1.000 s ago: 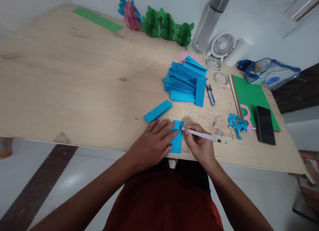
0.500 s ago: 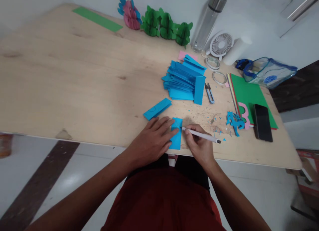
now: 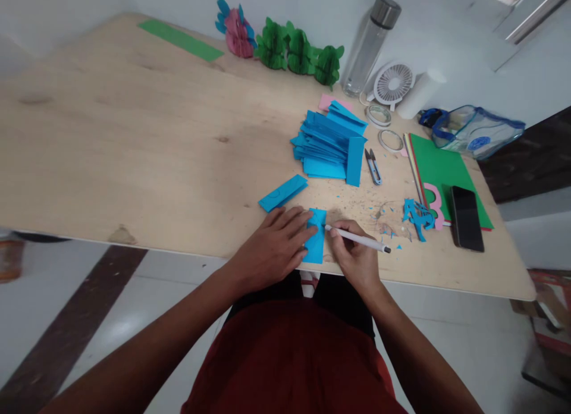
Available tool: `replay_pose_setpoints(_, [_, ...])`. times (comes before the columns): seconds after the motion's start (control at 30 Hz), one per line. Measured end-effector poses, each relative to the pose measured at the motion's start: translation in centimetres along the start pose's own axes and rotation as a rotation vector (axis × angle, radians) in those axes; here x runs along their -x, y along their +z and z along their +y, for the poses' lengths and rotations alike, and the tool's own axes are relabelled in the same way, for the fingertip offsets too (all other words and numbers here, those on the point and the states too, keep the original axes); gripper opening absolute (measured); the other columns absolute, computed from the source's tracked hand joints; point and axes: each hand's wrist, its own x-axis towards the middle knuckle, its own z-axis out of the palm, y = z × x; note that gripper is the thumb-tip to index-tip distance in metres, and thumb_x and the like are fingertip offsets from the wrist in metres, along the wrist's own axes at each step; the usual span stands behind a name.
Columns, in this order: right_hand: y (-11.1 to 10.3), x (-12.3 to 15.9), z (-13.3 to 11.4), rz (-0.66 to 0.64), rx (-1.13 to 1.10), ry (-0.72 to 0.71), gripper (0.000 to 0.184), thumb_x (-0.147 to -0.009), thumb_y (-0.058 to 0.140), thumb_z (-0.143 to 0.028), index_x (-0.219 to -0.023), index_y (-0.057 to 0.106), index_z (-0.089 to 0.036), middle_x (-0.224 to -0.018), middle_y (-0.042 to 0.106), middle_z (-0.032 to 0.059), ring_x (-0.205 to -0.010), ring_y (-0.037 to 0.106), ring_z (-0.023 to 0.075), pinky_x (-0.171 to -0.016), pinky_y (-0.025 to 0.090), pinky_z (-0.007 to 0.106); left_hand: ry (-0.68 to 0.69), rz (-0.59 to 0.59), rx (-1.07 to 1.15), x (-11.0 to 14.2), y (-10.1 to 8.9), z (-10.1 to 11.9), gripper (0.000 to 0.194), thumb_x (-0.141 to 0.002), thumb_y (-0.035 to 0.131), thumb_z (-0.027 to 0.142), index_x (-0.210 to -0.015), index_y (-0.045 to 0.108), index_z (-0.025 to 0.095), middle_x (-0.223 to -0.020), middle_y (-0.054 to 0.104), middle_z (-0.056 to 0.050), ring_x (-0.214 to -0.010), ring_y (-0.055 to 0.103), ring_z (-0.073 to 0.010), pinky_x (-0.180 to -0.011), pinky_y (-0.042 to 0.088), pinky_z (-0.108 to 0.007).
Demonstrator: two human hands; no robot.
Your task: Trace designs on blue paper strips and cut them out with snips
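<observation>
A small blue paper strip (image 3: 316,250) lies at the table's front edge, with faint pen lines near its top. My left hand (image 3: 274,241) rests flat on its left side, fingers stretched out and slightly apart, pressing it down. In my right hand (image 3: 354,250) is a white pen (image 3: 361,240), pinched like a writing tool, its tip at the strip's right edge. Just beyond my left fingertips sits a folded blue paper piece (image 3: 283,193) with a curved line drawn on it. Farther back is a pile of folded blue papers (image 3: 328,143).
Thread snips (image 3: 373,167), tape rolls (image 3: 391,140) and blue paper scraps (image 3: 418,216) lie to the right. A phone (image 3: 466,218) rests on green sheets (image 3: 439,164). Along the wall stand green paper crafts (image 3: 298,50), a bottle (image 3: 370,45) and a small fan (image 3: 393,84).
The view has shifted slightly. Both hands keep nearly the same place on the paper, with the pen tip still by the strip's right edge.
</observation>
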Motion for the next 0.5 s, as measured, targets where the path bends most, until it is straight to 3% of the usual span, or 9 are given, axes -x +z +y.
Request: replay_pose_setpoints(0.5, [0.07, 0.73, 0.06, 0.008, 0.002, 0.008, 0.010, -0.090, 0.057, -0.027, -0.090, 0.065, -0.021, -0.079, 0.069, 0.0038, -0.071, 0.064, 0.0181, -0.062, 0.050, 0.030, -0.003, -0.015, 0.026, -0.01, -0.02, -0.04, 0.036, -0.095, 0.046, 0.023, -0.127, 0.059, 0.015, -0.147, 0.051, -0.016, -0.140, 0.040, -0.0327, -0.113, 0.034, -0.056])
